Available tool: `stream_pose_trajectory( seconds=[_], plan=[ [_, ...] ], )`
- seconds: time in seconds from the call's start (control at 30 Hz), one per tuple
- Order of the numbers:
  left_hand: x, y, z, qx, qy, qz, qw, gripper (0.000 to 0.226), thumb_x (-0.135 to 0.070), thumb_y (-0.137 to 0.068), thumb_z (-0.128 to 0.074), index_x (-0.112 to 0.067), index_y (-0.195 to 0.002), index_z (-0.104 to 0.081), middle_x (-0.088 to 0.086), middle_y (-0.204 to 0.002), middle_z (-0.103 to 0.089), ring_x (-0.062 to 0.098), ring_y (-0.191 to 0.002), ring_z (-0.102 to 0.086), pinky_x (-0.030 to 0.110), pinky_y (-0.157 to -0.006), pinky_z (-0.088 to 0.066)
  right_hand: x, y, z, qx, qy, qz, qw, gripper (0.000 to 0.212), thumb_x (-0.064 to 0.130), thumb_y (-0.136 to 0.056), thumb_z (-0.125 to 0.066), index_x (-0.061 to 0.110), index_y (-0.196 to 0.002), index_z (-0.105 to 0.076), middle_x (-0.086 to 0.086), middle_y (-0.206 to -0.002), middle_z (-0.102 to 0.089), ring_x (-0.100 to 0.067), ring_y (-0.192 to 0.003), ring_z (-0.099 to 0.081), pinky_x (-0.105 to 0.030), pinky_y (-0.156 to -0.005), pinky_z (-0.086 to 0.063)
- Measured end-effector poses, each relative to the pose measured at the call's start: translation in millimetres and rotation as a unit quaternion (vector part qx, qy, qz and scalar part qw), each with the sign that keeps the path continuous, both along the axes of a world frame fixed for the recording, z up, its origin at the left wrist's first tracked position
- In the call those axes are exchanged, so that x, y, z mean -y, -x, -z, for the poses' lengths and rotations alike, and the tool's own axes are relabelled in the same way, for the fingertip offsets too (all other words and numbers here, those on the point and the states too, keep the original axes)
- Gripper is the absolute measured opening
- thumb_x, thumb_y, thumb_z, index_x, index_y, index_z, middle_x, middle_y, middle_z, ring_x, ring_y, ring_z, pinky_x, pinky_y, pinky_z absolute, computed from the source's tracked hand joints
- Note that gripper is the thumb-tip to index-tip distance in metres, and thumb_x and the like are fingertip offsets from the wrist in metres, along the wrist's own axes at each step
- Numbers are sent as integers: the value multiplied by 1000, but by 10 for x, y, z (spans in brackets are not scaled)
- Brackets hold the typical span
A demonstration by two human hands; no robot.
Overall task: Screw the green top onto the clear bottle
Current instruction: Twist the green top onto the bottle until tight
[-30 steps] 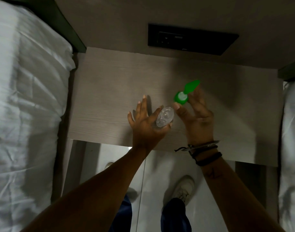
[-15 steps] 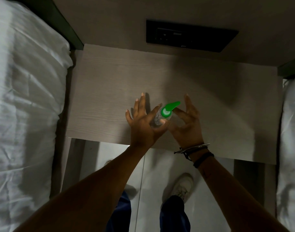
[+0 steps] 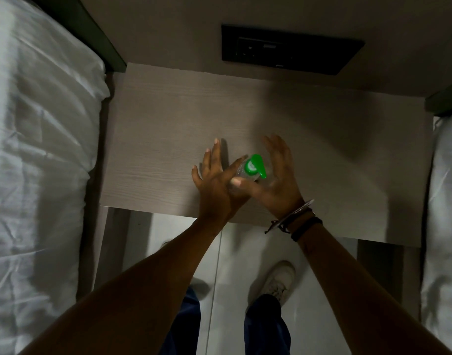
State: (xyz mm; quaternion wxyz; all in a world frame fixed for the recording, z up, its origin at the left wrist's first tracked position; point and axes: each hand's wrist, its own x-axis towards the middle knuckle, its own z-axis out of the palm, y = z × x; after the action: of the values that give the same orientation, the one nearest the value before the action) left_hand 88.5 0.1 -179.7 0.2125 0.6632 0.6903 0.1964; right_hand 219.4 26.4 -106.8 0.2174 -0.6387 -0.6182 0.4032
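Near the table's (image 3: 153,139) front edge, the left hand (image 3: 217,185) pinches the clear bottle (image 3: 241,173) between thumb and forefinger, other fingers splayed; the right hand (image 3: 280,180) cups the green top (image 3: 255,166) seated on it, thumb pressing

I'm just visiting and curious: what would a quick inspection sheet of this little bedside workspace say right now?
Surface: pale wood-grain bedside table, dimly lit.
Job's things: small clear plastic bottle upright between the hands; bright green pump top sits on its neck, spout pointing toward the person's right. Whether it is fully screwed on cannot be told.
Clutter: nothing seen.
Hands: left hand pinches the bottle, other fingers spread; right hand cups the top, thumb against the bottle; bracelets on the right wrist.
Cables: nothing seen.
Surroundings: white bedding on both sides, black wall socket panel behind, white shoes on a pale floor.
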Motion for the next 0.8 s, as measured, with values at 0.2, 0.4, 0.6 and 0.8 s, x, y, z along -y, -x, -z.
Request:
stream_pose_trajectory(
  seconds=[0.2, 0.4, 0.6, 0.8],
  plan=[
    [0, -2, -1, 54, -2, -5, 998, 58, -73, -79, -47, -34, -120, -61, 13, -161, -22, 36, -147, -19, 64, -112, -9, -7, -17, 22, 17, -58, 52, 997, 46, 24, -62, -86, 11, -100, -66, -14, -146, -42, -34, -136, -35, -58, -109, -35],
    [3, 7, 41, 41, -15, -3, 999, 58, -74, -78, -50, -28, -109, -67, 15, -159, -25, 39, -146, -22, 67, -111, -14, 29, -17, 27, 26, -30, -15, 999, 63, 40, -68, -77, 25, -125, -57, -11, -156, -28, -34, -143, -22, -55, -115, -23],
    [-5, -17, 81, 10, -21, -5, 1000, 65, -80, -84, -35, -34, -124, -56, 13, -158, -28, 37, -143, -28, 65, -108, -20, 20, -1, -40, 104, -90, 66, 988, 58, 56, -54, -81, 15, -91, -63, -13, -132, -54, -32, -124, -46, -55, -103, -38],
    [-18, 4, 118, 0, -19, 4, 1000, 58, -76, -82, -42, -40, -126, -52, 12, -160, -25, 36, -145, -24, 64, -109, -16, 115, -11, 48, 98, -57, -13, 993, 60, 48, -72, -62, 21, -125, -55, -11, -155, -31, -34, -142, -28, -59, -112, -26]
  ],
)
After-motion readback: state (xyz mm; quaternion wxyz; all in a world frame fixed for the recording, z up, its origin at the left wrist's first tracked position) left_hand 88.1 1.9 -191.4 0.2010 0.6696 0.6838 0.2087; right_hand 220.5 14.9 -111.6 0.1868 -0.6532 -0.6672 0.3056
